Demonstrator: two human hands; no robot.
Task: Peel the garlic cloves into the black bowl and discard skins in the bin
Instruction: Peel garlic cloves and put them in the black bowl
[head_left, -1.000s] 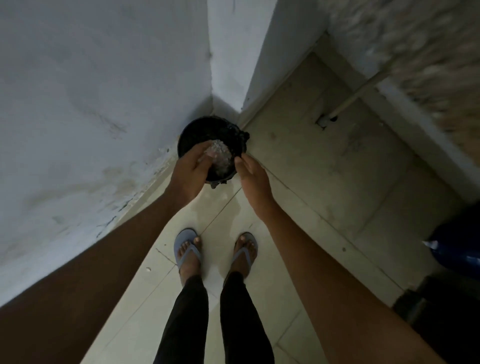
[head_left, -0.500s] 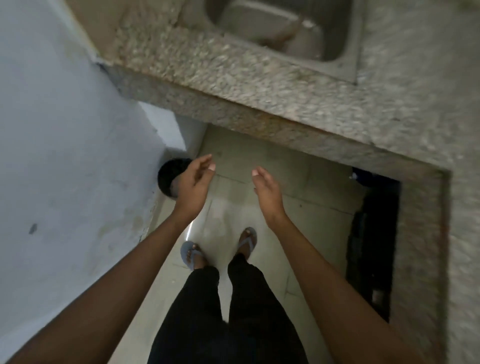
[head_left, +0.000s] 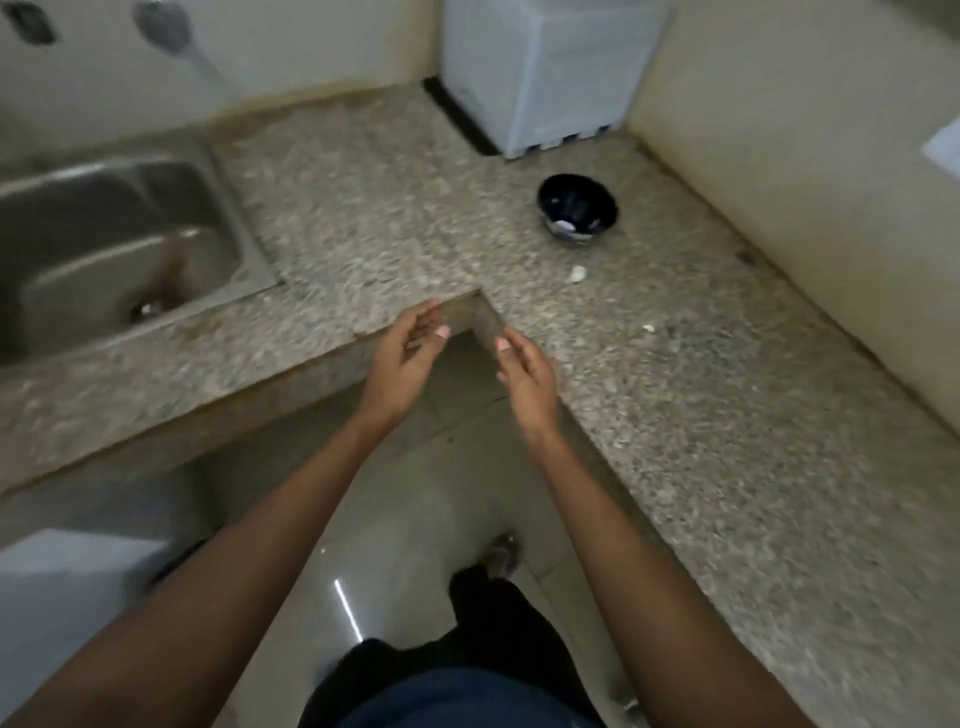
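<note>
Two bare forearms extend forward from the bottom of the head view, above dark trousers and a pale tiled floor (head_left: 415, 519). One sandalled foot (head_left: 504, 553) shows on the tiles between the arms.

Left hand (head_left: 402, 358): held in the air just in front of the inner corner of the counter, palm turned toward the other hand, fingers loosely bent, nothing held. Right hand (head_left: 524, 371): level with the left and a short gap apart from it, fingers relaxed, nothing held. Neither hand touches the counter.

Speckled stone counter (head_left: 727, 415): L-shaped, running left along the far side and down the right side. A steel sink (head_left: 104, 244) is set into its left part. Small pale scraps lie on the right part; the nearer scrap (head_left: 648, 328) and the farther scrap (head_left: 576, 274) are too small and blurred to identify as clove or skin.

Black bowl (head_left: 577, 207): upright on the counter beyond the scraps, well apart from both hands. Pale pieces show inside near its front wall; their kind cannot be told.

White slatted box (head_left: 550, 78): stands in the far corner, just behind the bowl, against the cream wall (head_left: 779, 130).
</note>
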